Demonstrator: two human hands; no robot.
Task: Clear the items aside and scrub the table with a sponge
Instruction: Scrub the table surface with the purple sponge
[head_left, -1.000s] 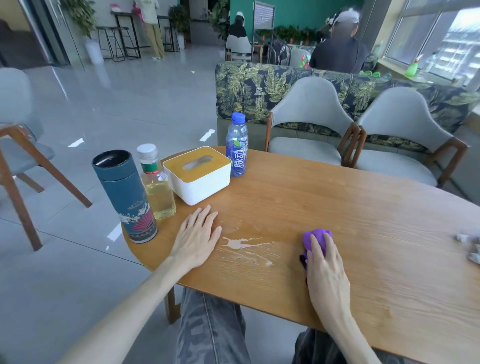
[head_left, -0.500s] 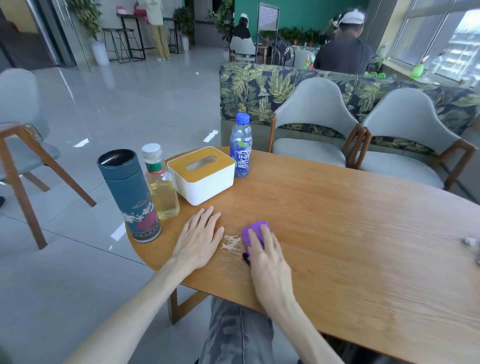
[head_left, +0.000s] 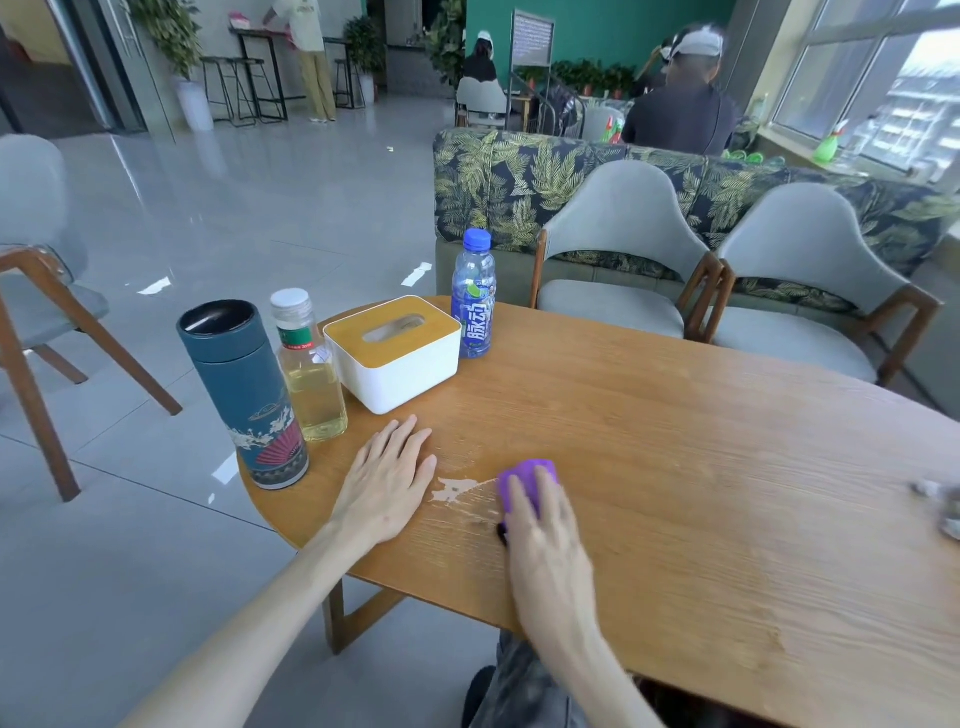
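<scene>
Scrubbing is the step on the go, so the right hand (head_left: 545, 540) lies palm-down with fingers curled over the purple sponge (head_left: 527, 480), pressing it to the wooden table (head_left: 701, 467) right at the edge of the whitish smear (head_left: 454, 488); the left hand (head_left: 387, 483) is flat and open, holding nothing, just bracing beside that smear. The thermos (head_left: 244, 395), oil bottle (head_left: 309, 374), tissue box (head_left: 395, 351) and blue drink bottle (head_left: 472, 296) are already bunched at the table's far-left end, so I'd reckon short overlapping strokes with firm even pressure through the smear are the way to go; probably lift that left hand out of the way so the sponge can cover the whole patch.
</scene>
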